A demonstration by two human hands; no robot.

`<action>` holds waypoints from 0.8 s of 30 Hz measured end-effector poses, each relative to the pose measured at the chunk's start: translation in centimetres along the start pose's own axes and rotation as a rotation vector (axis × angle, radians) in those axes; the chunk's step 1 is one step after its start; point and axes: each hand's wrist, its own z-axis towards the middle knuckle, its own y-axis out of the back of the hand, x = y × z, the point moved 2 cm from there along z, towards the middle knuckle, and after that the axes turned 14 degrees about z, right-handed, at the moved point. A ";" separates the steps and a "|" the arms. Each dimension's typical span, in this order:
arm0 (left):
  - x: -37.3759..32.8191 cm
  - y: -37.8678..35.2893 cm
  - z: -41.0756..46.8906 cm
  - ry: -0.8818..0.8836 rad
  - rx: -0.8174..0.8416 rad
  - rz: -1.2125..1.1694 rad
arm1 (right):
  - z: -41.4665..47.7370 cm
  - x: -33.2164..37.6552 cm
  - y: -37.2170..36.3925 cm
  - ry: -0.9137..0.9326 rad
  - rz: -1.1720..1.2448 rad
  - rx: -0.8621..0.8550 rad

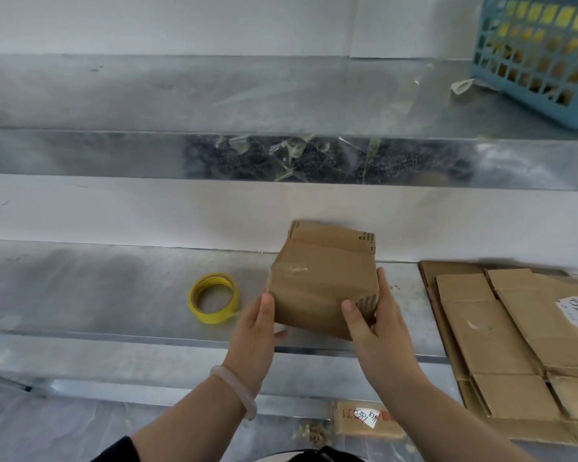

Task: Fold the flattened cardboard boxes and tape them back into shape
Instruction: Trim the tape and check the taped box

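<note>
At the bottom of the frame, low on the floor or a lower ledge, a flat cardboard piece with a white handwritten label [367, 419] lies beside some crumbs of debris. Just above it, the left hand [256, 331], with a pale bangle [236, 390] at the wrist, and the right hand [377, 323] hold a small folded cardboard box [322, 278] between them at lower centre, over the front edge of the metal worktop [80, 288]; the fingers of both hands are closed against its near corners, thumbs on the upper face. The box looks light and fairly stiff, yet its panels are creased and would likely buckle if squeezed mid-face, so the corners and edges are the sounder places to hold it. Left of the box a roll of yellow tape [214, 297] lies flat on the worktop, near but apart. At lower right sits a stack of flattened boxes [501, 331], the top one bearing a white sticker. Farther back, a metal shelf [147, 95] carries scraps of clear tape on its front lip, and a blue plastic basket [541, 51] stands in the upper right corner.
</note>
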 end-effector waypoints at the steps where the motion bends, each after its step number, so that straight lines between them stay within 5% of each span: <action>1: 0.4 0.4 0.3 -0.066 -0.039 0.186 | 0.0 0.1 0.3 0.032 -0.046 0.007; 3: 0.9 1.1 0.6 -0.167 -0.037 0.397 | 0.2 0.4 0.7 0.101 -0.153 0.067; 7: 1.4 1.1 0.7 -0.073 0.078 0.266 | 0.2 1.2 0.0 0.213 -0.266 0.240; 12: 2.7 0.8 1.4 -0.173 0.159 0.514 | 1.0 1.5 -1.4 0.388 -0.373 0.348; 16: 3.3 0.2 1.5 -0.004 0.294 0.329 | 2.1 1.0 -2.6 0.458 -0.608 0.440; 19: 3.4 0.9 2.1 -0.046 0.395 0.383 | 3.1 0.7 -2.1 0.453 -0.634 0.407; 21: 3.8 2.6 2.8 -0.149 0.271 0.652 | 3.5 0.3 -1.4 0.418 -0.675 0.389; 24: 4.4 6.4 4.5 -0.193 -0.128 1.045 | 3.2 0.0 -0.7 0.421 -0.746 0.410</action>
